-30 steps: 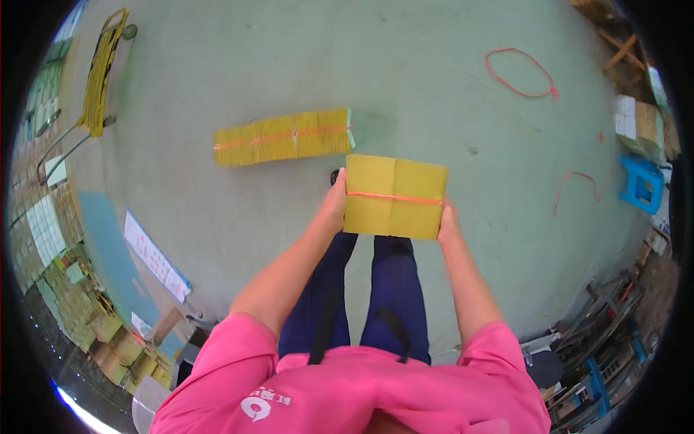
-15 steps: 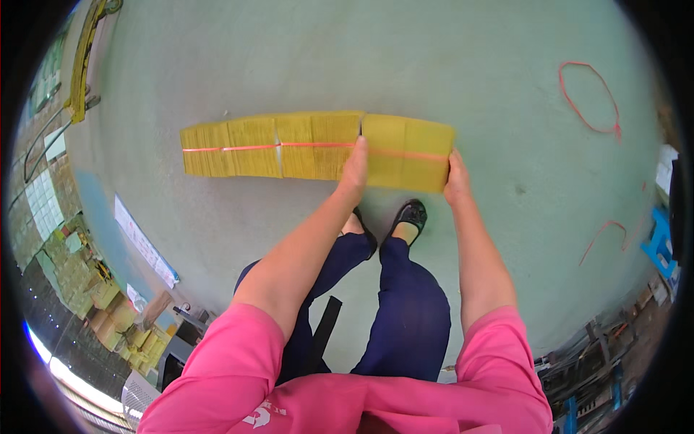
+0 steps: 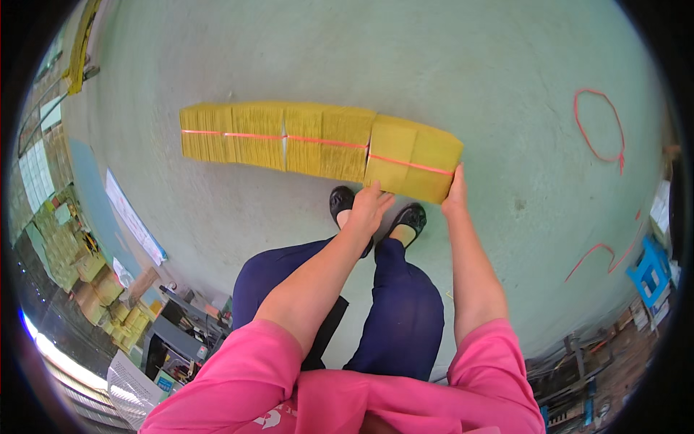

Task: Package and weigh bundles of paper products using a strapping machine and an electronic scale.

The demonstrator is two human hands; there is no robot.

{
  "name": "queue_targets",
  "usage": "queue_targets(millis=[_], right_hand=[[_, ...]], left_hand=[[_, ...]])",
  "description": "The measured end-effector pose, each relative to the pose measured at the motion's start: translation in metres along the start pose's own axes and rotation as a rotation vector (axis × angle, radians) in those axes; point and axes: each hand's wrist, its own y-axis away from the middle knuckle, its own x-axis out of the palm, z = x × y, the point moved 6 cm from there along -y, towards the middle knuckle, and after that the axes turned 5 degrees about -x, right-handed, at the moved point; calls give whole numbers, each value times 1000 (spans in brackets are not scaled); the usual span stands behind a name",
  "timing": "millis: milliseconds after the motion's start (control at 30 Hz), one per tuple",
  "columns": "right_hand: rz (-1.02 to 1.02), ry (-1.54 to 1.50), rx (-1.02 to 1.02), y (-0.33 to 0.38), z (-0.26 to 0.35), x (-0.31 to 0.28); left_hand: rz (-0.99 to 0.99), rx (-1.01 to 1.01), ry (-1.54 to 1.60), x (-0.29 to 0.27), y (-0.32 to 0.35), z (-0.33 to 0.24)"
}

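- While the person bends over the green floor (image 3: 506, 58), the head view shows both bare hands at the near edge of a yellow bundle (image 3: 413, 158) of stacked sheets bound by an orange strap (image 3: 408, 163).
- That bundle lies on the floor just ahead of the person's black shoes (image 3: 376, 210), and its left end touches the right end of a longer row of yellow bundles (image 3: 278, 135).
- The left hand (image 3: 370, 208) sits at the bundle's near left corner with the fingers curled loosely; they reach the lower edge of the bundle, but I cannot tell whether they grip it or only rest against it.
- The right hand (image 3: 455, 197) lies against the bundle's near right corner, fingers pointing up along its side, pressed flat to it rather than closed around it.
- The row of bundles runs leftward from the held one, and it is also tied with a thin orange strap along its length.
- An orange loop of strap (image 3: 598, 124) lies on the floor well apart, to the right, and another loose orange strap (image 3: 600, 257) curves on the floor lower right.
- A blue stool (image 3: 650, 269) stands at the right rim of the picture.
- Stacks of yellow and pale paper goods (image 3: 50, 224) crowd the left rim, bent by the lens.
- Pink sleeves (image 3: 238, 376) and dark blue trousers (image 3: 405, 311) fill the lower middle of the view.
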Motion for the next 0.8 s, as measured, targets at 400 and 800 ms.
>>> queue_targets(millis=[400,800], right_hand=[[49,39,-49,-13,3,-9],[261,1007,43,135,-46,-70]], left_hand=[[-121,122,-112,22,3,11],[-208,317,-543,4,149,-88]])
